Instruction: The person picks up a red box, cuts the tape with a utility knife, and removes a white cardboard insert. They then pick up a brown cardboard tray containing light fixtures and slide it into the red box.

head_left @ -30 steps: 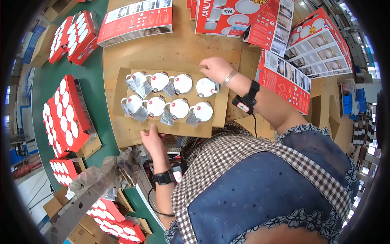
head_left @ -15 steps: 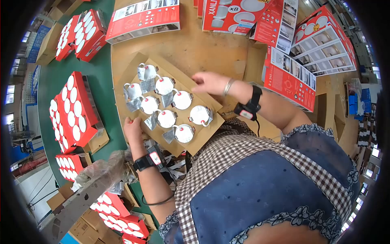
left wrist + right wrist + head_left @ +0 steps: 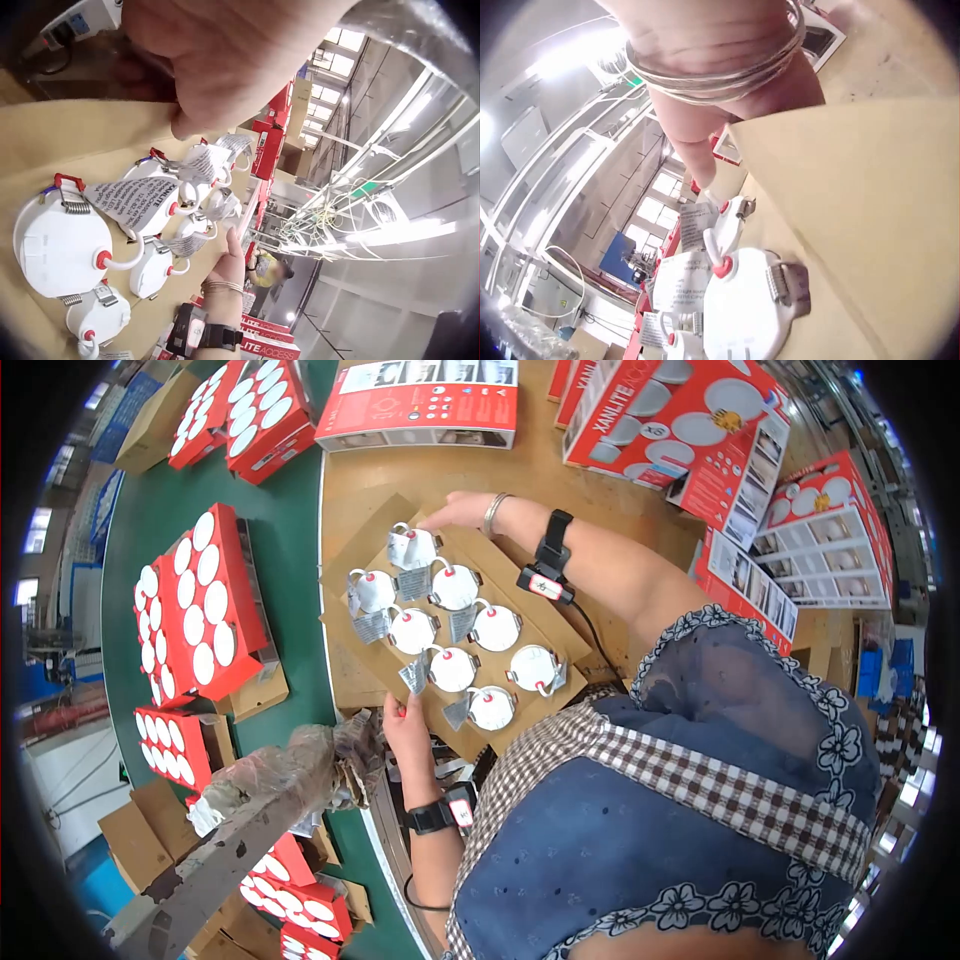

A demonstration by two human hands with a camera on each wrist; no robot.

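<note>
A cardboard insert [image 3: 525,582] lies at a slant in front of the person, holding several round white downlights [image 3: 456,588] with red cable plugs, spring clips and silvery paper labels. At its near left edge, the left hand [image 3: 407,735] grips the card. In the left wrist view, that hand's thumb [image 3: 182,124] lies on the card's top side while the other fingers go behind the edge. The right hand [image 3: 462,510] holds the far edge near the far corner. Seen from the right wrist, the card [image 3: 870,202] runs up between that hand's thumb and its partly hidden fingers.
Red printed light boxes stand at the back right [image 3: 660,425], and another lies at the back [image 3: 420,410]. On the green bench [image 3: 290,560] to the left are red packs of white discs [image 3: 205,600]. A plastic-wrapped post [image 3: 260,800] rises at the near left.
The cardboard insert has turned clockwise from lying squarely to a slant. The right hand has moved leftward along the far edge to the far corner; the left hand has shifted its hold on the near left side.
</note>
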